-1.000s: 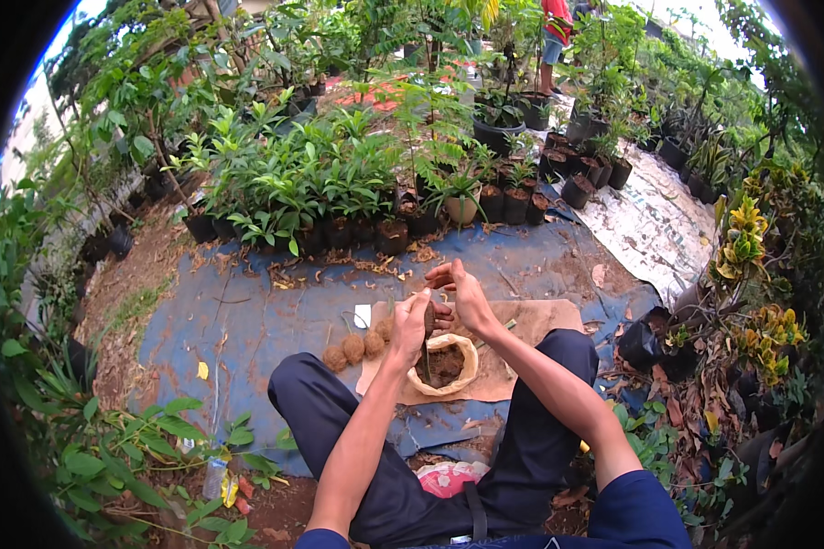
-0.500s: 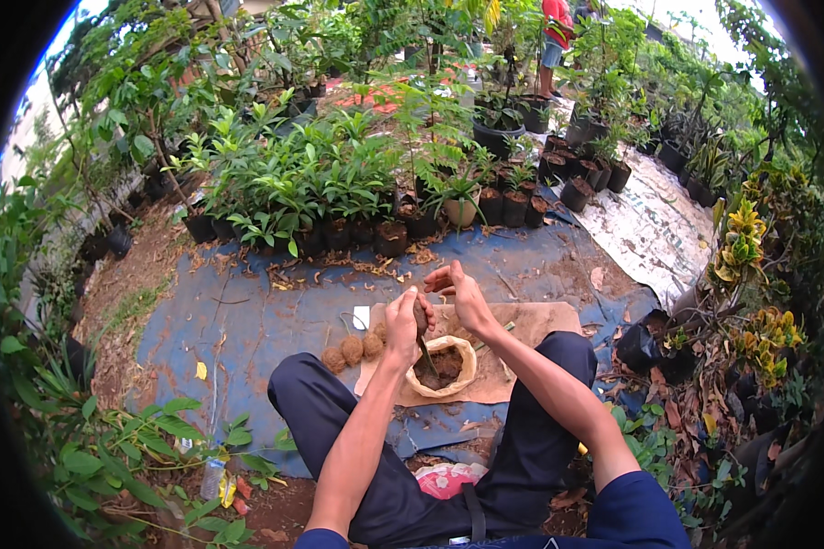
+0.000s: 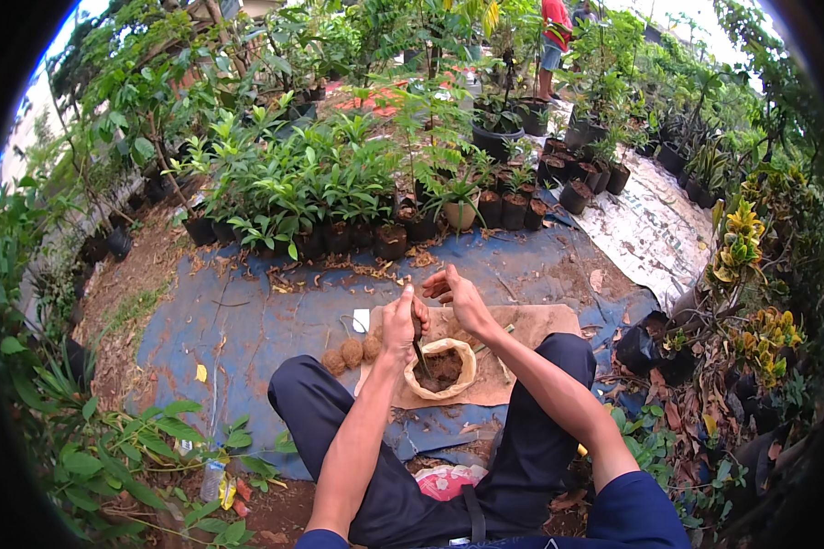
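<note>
My left hand (image 3: 400, 322) is closed around the handle of a dark tool with a narrow blade (image 3: 419, 355), its kind not clear. The blade points down into an open pale bag (image 3: 467, 373) with a rolled rim, which holds dark brown soil (image 3: 441, 368). Just right of the left hand, my right hand (image 3: 460, 297) is raised with its fingers slightly curved and apart, holding nothing I can see. Left of the bag sit brown fibrous balls (image 3: 352, 352) in a row. Under the bag lies a brown sheet (image 3: 545, 320).
A blue tarp (image 3: 238, 339) covers the ground. Behind it stand several potted plants (image 3: 311, 197). A white card (image 3: 361, 320) lies beyond the balls. At right are a black pot bag (image 3: 643, 343) and yellow-leaved shrubs. A plastic bottle (image 3: 212, 480) lies lower left. A person (image 3: 554, 46) stands far back.
My left hand has shifted slightly, turning the tool, so its brown upper part shows less between the hands. The right hand has dipped slightly and stays open. The bag and balls have not moved.
</note>
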Action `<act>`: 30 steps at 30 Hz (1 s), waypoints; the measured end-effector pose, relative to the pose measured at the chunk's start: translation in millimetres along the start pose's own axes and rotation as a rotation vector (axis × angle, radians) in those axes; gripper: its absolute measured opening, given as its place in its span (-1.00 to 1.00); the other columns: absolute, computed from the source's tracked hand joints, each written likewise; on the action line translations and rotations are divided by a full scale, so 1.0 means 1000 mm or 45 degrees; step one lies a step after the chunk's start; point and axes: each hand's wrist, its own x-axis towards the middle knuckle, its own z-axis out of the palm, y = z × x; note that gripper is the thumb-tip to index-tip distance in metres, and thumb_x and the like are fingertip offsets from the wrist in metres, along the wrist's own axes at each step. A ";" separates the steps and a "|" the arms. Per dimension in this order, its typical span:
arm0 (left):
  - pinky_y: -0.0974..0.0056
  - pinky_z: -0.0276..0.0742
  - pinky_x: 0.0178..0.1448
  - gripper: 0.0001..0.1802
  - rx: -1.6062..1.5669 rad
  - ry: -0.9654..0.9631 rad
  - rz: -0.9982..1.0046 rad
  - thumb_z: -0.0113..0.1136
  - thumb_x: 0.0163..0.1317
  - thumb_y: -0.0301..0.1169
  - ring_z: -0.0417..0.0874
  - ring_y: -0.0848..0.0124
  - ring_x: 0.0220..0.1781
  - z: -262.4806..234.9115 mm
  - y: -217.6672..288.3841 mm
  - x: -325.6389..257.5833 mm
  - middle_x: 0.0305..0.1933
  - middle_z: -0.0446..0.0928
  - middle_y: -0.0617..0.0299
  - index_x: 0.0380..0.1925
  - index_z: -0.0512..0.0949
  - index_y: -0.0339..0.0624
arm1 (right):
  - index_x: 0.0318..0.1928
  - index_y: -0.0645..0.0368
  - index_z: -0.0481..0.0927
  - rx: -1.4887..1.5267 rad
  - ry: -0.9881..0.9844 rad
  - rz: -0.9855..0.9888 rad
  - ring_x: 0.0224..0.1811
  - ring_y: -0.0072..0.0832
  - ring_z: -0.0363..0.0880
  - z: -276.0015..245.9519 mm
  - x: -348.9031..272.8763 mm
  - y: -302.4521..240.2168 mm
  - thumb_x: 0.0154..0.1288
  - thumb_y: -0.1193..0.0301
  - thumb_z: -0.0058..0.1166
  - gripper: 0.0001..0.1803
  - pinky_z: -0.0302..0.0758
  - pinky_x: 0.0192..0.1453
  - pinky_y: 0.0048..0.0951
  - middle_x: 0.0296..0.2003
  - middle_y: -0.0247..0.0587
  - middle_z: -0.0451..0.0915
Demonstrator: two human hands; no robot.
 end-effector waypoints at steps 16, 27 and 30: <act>0.26 0.58 -0.21 -0.74 -0.313 -0.183 -0.028 0.05 0.36 -0.19 0.58 0.36 -0.32 -0.008 0.011 0.005 -0.35 0.52 0.17 -0.24 0.45 -0.17 | -0.10 0.34 0.53 -0.323 0.013 -0.009 -0.30 -0.44 0.58 -0.005 0.003 0.013 0.51 0.01 -0.36 -0.40 0.52 -0.11 -0.34 -0.34 -0.13 0.63; 0.36 0.29 -0.60 -0.56 -0.247 0.030 -0.078 0.02 0.39 -0.10 0.37 0.47 -0.66 -0.015 0.008 0.008 -0.66 0.31 0.30 -0.62 0.29 -0.07 | -0.14 0.25 0.63 -1.160 -0.140 0.398 -0.15 0.12 0.60 -0.013 -0.005 0.022 0.34 -0.16 -0.16 -0.34 0.49 -0.02 -0.03 -0.33 0.28 0.62; 0.36 0.26 -0.63 -0.55 -0.194 0.060 -0.062 0.00 0.41 -0.10 0.36 0.48 -0.68 -0.015 0.008 0.008 -0.67 0.29 0.31 -0.63 0.25 -0.05 | -0.15 0.29 0.62 -1.088 -0.115 0.321 -0.19 0.09 0.62 -0.014 -0.006 0.016 0.33 -0.10 -0.09 -0.38 0.51 -0.06 -0.05 -0.36 0.26 0.62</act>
